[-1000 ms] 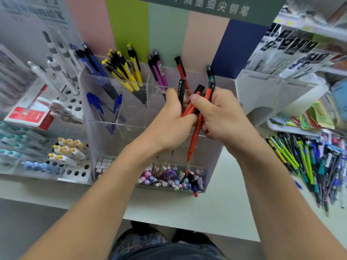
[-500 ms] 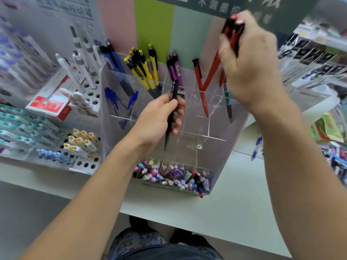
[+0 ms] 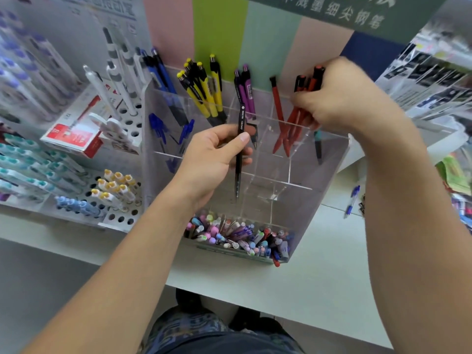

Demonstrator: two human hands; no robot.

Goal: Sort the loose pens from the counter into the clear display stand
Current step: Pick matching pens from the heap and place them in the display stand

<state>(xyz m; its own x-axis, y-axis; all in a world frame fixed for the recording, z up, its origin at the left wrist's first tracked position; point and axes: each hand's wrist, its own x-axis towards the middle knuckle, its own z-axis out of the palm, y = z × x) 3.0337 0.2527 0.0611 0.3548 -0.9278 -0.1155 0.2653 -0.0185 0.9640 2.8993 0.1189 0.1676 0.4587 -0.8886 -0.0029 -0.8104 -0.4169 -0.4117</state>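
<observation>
The clear display stand (image 3: 329, 175) stands on the white counter, its back compartments holding blue, yellow (image 3: 204, 98), purple (image 3: 246, 95) and red pens. My left hand (image 3: 212, 159) pinches one black pen (image 3: 239, 159) upright in front of the stand's middle. My right hand (image 3: 339, 98) grips several red pens (image 3: 293, 129) whose tips reach down into the stand's back right compartment, next to a lone red pen (image 3: 277, 103). A teal pen (image 3: 318, 146) hangs below that hand.
A low clear tray (image 3: 288, 256) of mixed small pens sits at the stand's front. White holed racks (image 3: 120, 218) with pens and a red box (image 3: 74, 136) stand to the left. A blue loose pen (image 3: 352, 201) lies on the counter (image 3: 319, 290) to the right.
My right hand has come down from high above the stand, lowering the red pens into the back right compartment. My left hand still holds the black pen in about the same place.
</observation>
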